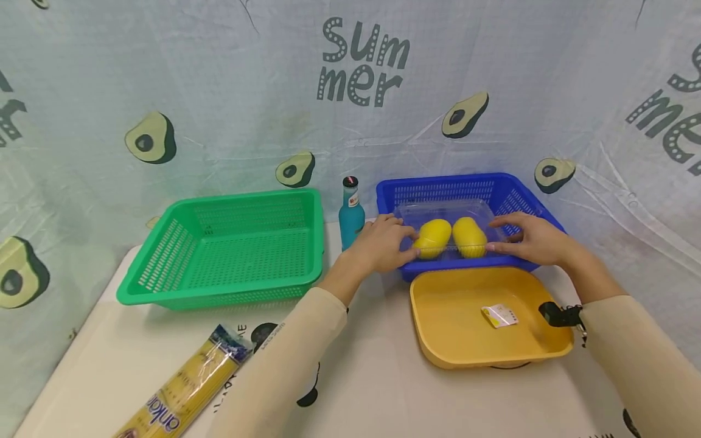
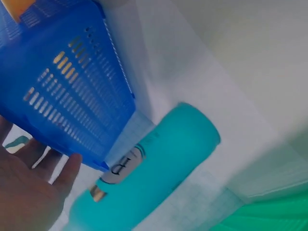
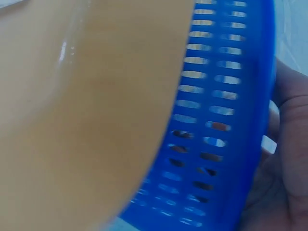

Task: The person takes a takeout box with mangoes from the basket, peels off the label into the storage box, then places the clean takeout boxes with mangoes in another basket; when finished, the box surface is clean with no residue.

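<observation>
A clear plastic box (image 1: pixel 438 210) with two yellow mangoes (image 1: pixel 434 236) in it sits within the blue basket (image 1: pixel 391 191) at the back right. Reaching over the basket's near left side, my left hand (image 1: pixel 380 241) grips the left end of the box with thumb and fingers. My right hand (image 1: pixel 533 240) holds the opposite end, its thumb low and fingers above. In the left wrist view, the left fingers lie against the slotted basket wall (image 2: pixel 72 82). The right wrist view has my right hand (image 3: pixel 284 159) beyond the basket wall (image 3: pixel 207 96), with the box hidden.
A teal bottle (image 1: pixel 352 219) stands just left of the blue basket. In front is a yellow tray (image 1: pixel 454 322) holding a small packet (image 1: pixel 499 316). A green basket (image 1: pixel 249 261) stands at the left, with a spaghetti packet (image 1: pixel 186 389) near the front edge.
</observation>
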A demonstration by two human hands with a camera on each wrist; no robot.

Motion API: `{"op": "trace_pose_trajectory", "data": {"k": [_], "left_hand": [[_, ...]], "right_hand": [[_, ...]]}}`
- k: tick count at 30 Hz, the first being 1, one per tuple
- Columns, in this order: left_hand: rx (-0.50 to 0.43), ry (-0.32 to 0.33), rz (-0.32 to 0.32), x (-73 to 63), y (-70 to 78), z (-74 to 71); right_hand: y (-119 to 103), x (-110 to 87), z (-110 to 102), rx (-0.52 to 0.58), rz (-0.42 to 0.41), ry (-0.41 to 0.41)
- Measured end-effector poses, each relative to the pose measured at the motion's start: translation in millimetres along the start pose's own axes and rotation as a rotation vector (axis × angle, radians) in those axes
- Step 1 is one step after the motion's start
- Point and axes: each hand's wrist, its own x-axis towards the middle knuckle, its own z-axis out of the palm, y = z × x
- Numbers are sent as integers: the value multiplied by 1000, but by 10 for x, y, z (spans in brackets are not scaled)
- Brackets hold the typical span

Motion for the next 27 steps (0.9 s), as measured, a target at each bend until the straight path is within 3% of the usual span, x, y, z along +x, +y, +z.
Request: {"op": "trace_pose_trajectory", "data": {"k": [6, 13, 20, 27], "left_hand": [[-80, 1, 28, -70, -75, -28], [-181, 65, 94, -232, -158, -136], [-196, 89, 169, -573, -304, -249], [-208, 64, 165, -905, -460, -345]], "right_hand": [[-66, 9, -58, -60, -20, -50], [-300, -8, -77, -138, -65, -45], [-589, -54, 1, -173, -115, -34], [-784, -75, 43, -166, -155, -54]]}}
